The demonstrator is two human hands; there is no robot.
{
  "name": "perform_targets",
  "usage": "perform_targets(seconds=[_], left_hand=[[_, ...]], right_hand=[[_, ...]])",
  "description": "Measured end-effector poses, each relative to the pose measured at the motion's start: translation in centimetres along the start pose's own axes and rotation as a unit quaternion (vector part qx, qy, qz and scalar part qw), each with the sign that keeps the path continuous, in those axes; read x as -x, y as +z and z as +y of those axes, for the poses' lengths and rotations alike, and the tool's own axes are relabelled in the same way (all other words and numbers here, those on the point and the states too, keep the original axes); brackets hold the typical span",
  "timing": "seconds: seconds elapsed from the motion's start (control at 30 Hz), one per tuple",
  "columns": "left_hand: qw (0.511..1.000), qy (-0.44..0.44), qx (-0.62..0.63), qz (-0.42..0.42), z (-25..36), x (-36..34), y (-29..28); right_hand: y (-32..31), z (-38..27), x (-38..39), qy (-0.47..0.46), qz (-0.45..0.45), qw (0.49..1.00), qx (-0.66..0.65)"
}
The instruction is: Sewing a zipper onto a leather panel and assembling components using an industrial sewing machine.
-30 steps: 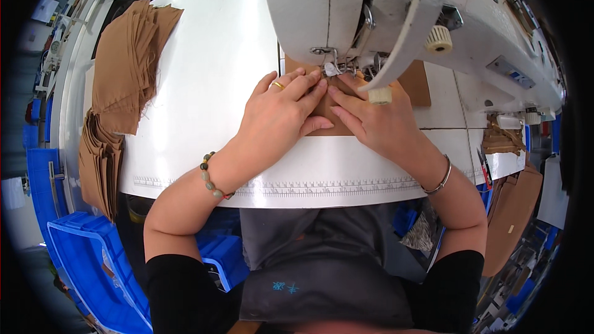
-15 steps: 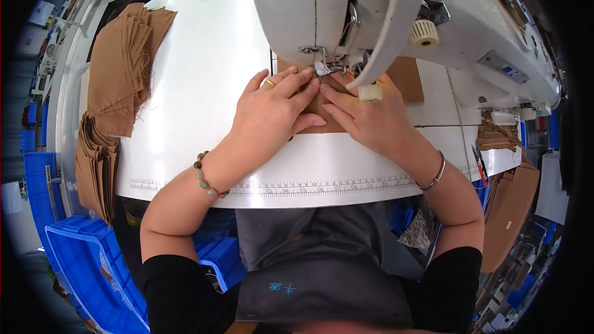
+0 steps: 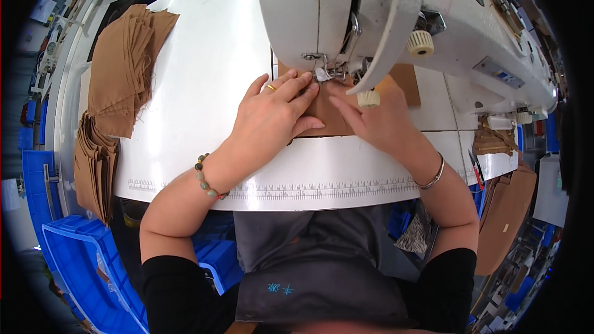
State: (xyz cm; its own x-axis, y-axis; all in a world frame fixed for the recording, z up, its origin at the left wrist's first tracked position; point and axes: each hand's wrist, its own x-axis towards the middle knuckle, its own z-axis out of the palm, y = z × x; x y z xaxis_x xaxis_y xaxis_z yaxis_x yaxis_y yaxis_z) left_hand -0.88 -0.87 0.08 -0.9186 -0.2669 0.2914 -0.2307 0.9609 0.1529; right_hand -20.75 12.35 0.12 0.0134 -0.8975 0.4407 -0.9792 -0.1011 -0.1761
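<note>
My left hand (image 3: 266, 114) lies on a piece of brown fabric (image 3: 335, 126), its fingers stretched out and their tips just left of the presser foot (image 3: 329, 74). It wears a ring, and a bead bracelet circles that wrist. To the right of the presser foot, my right hand (image 3: 387, 127) rests on the same fabric with its fingers extended. A curved white machine lever and a cream knob (image 3: 369, 99) hide part of those fingers. The white sewing machine (image 3: 291, 18) stands over the cloth, which also shows beyond my right hand.
Stacked brown fabric pieces (image 3: 120, 74) lie on the white table (image 3: 204, 55) at the left, with a folded bundle (image 3: 96, 170) hanging over its edge. Blue bins (image 3: 83, 266) stand below left. More brown pieces (image 3: 495, 142) and small red-and-black snips (image 3: 476, 168) are at the right.
My right fingers have drawn slightly back and right from the left fingertips, showing more fabric between the hands. The left hand stays nearly in place. The whole view has shifted slightly.
</note>
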Motion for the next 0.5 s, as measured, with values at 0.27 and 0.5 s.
perform_targets(seconds=[0.27, 0.5], left_hand=[[0.998, 0.012, -0.042, 0.042, 0.5, 0.3, -0.2], [0.999, 0.001, 0.040, 0.027, 0.8, 0.7, -0.4]], right_hand=[[-1.0, -0.3, 1.0, 0.035, 0.020, 0.997, 0.067], [-2.2, -7.6, 3.8, -0.091, -0.069, 0.987, 0.111]])
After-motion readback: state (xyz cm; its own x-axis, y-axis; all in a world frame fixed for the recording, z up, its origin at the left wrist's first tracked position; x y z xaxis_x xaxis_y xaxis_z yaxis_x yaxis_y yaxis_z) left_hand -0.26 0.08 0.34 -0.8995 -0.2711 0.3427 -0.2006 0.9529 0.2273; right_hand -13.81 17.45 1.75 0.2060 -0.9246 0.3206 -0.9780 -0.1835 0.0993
